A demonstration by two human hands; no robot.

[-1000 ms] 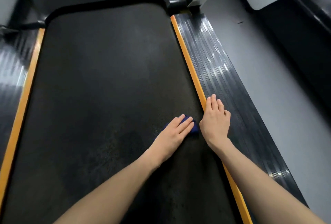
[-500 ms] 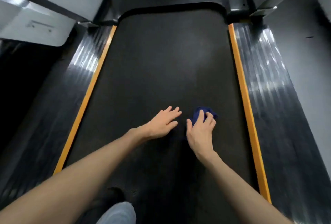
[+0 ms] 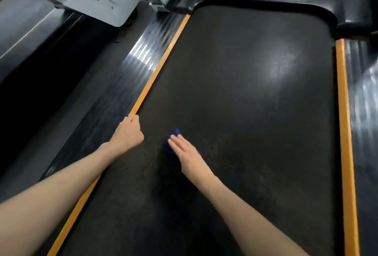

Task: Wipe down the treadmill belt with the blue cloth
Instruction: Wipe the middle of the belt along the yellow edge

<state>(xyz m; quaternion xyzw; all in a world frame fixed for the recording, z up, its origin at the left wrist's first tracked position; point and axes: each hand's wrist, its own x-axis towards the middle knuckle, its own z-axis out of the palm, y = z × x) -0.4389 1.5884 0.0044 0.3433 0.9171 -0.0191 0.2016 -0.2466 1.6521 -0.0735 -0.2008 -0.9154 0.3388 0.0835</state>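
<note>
On the far left the ribbed black side rail (image 3: pixel 126 75) is catching glare, and an orange strip (image 3: pixel 157 67) is running along the belt's edge beside it. The left hand (image 3: pixel 127 133) is resting right at that strip, knuckles up and fingers curled under into a fist with nothing showing inside it. A little to its right, on the near-left part of the treadmill belt (image 3: pixel 255 112), the blue cloth (image 3: pixel 175 133) is lying bunched and mostly hidden under the right hand (image 3: pixel 187 153). That hand is pressing flat on it with straight, closed fingers rather than gripping it. The cloth is looking small, soft and light, so it is probably crumpling and dragging against the belt's grainy surface and could slip out sideways. Pressing with the palm over its middle seems the surest hold, and for lifting, the folds peeking out past the fingertips are offering the easiest pinch. Further right, most of the belt is lying bare up to the second orange strip (image 3: pixel 343 133).
</note>
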